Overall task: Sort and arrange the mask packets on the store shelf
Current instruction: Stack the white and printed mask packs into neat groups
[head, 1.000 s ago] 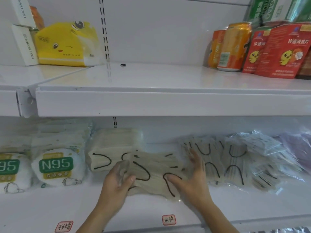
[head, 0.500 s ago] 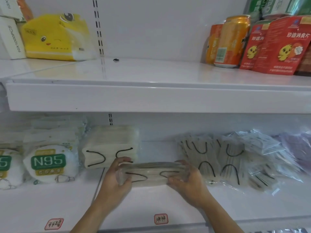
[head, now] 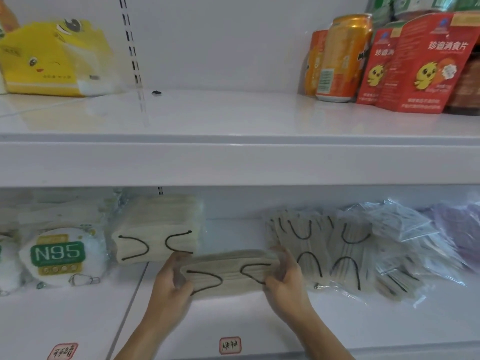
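Note:
I hold a stack of beige mask packets [head: 228, 274] with black ear loops on the lower shelf [head: 233, 320]. My left hand [head: 172, 284] grips its left end and my right hand [head: 285, 279] grips its right end. Behind and to the left stands a neat pile of the same beige masks [head: 155, 229]. To the right, loose beige mask packets [head: 324, 250] lie fanned out, with clear-wrapped packets [head: 405, 242] and purple ones [head: 459, 229] beyond. N95 mask packets [head: 59, 255] stand at the far left.
The upper shelf [head: 233, 162] hangs just above the masks. On it sit a yellow tissue pack [head: 54, 58] at the left, orange cans [head: 342, 58] and red boxes [head: 426, 66] at the right. Red-stamped labels [head: 230, 345] mark the lower shelf's front edge.
The loosely spread beige packets were gathered into a tight stack between both hands, and the stack now faces me with its loops visible. The view has shifted slightly.

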`<action>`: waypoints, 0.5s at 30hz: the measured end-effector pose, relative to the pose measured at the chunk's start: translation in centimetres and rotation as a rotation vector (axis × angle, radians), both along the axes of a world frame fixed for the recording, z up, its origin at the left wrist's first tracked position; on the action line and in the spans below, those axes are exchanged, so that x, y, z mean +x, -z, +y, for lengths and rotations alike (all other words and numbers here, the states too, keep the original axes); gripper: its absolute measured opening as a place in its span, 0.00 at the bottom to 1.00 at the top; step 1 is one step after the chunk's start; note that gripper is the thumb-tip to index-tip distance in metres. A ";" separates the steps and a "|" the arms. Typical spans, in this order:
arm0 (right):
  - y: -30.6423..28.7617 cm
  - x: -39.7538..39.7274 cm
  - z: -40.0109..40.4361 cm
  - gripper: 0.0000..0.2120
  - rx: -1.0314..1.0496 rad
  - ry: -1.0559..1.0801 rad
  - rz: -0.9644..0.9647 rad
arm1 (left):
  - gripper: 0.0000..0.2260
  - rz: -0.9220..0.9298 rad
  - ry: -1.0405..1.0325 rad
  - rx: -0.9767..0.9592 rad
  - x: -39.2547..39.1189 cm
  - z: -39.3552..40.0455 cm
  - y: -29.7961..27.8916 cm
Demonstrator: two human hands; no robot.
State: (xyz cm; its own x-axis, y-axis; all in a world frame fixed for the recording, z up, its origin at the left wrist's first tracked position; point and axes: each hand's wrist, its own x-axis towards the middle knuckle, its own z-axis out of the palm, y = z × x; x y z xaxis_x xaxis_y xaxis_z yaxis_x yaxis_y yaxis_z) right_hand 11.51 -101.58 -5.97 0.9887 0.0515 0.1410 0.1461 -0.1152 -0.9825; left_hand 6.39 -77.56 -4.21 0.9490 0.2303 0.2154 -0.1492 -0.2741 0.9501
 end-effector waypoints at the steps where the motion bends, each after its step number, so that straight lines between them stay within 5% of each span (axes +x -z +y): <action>1: 0.1 0.0 -0.1 0.28 -0.014 0.013 -0.010 | 0.22 -0.003 0.003 0.011 0.0 -0.1 0.1; 7: -0.5 -0.8 0.0 0.29 -0.243 0.096 -0.115 | 0.26 0.015 0.008 -0.019 -0.2 0.5 0.4; 11: -3.2 0.4 -2.9 0.22 -0.403 0.423 -0.271 | 0.20 0.094 0.018 -0.159 -0.2 0.7 0.3; 15: -4.9 2.8 -4.5 0.31 -1.126 0.225 0.129 | 0.17 0.148 -0.001 -0.140 0.0 0.5 0.3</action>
